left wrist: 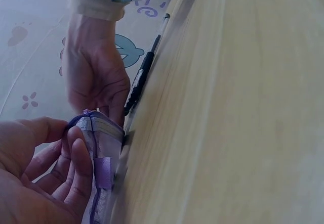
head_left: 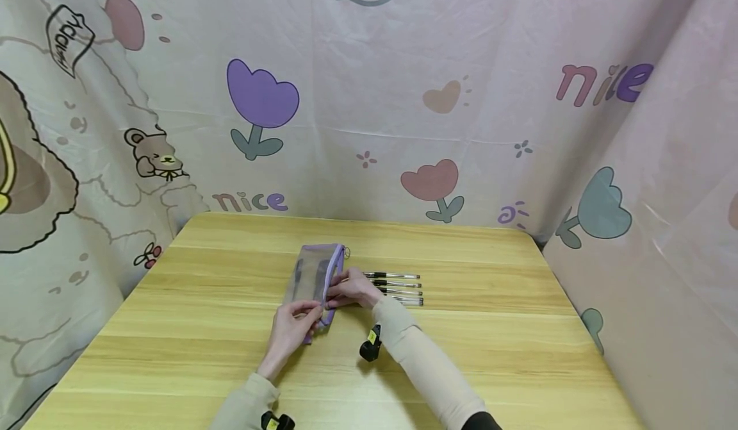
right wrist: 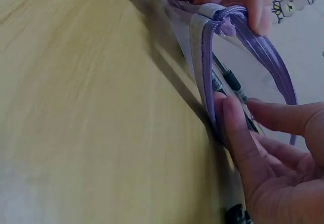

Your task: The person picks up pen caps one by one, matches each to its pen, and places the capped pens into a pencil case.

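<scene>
A see-through pencil case (head_left: 309, 264) with purple zip edging lies on the table, its mouth unzipped towards the right. Dark pens show through its clear side. My left hand (head_left: 290, 329) pinches the near corner of the zip edge between thumb and fingers, holding the mouth apart. At that mouth, my right hand (head_left: 359, 288) reaches in with thumb and fingers around a pen (right wrist: 234, 84), which points into the case. Several black-gripped pens (head_left: 399, 284) lie in a row just right of the right hand, partly hidden by it.
The wooden table (head_left: 490, 347) reaches to a patterned curtain (head_left: 369, 97) at the back and sides. Black wrist cameras hang at both sleeves, close over the tabletop. A small ring pull (head_left: 347, 252) sits at the case's far corner.
</scene>
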A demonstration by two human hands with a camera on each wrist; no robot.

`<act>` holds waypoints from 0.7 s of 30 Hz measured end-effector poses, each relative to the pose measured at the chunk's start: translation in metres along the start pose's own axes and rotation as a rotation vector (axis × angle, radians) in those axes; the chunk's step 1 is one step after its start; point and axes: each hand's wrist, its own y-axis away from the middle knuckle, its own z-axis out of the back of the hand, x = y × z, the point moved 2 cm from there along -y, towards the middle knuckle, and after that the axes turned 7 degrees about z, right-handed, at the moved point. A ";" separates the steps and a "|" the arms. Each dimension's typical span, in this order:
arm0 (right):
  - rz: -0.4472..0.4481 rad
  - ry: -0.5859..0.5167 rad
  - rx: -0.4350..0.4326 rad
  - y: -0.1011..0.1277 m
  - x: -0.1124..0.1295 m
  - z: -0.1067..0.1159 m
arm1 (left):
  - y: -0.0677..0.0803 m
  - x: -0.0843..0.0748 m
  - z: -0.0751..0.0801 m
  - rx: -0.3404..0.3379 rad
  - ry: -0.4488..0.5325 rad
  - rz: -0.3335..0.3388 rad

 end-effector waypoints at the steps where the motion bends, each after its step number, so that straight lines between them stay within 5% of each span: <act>1: 0.009 -0.009 0.010 0.002 -0.001 0.001 | 0.000 0.000 0.000 -0.001 0.004 -0.001; 13: 0.251 0.011 0.083 0.043 -0.019 0.031 | -0.001 0.003 0.001 -0.012 0.002 0.006; 21: 0.306 0.186 0.006 0.079 -0.026 0.074 | -0.001 0.005 -0.001 -0.003 0.005 -0.001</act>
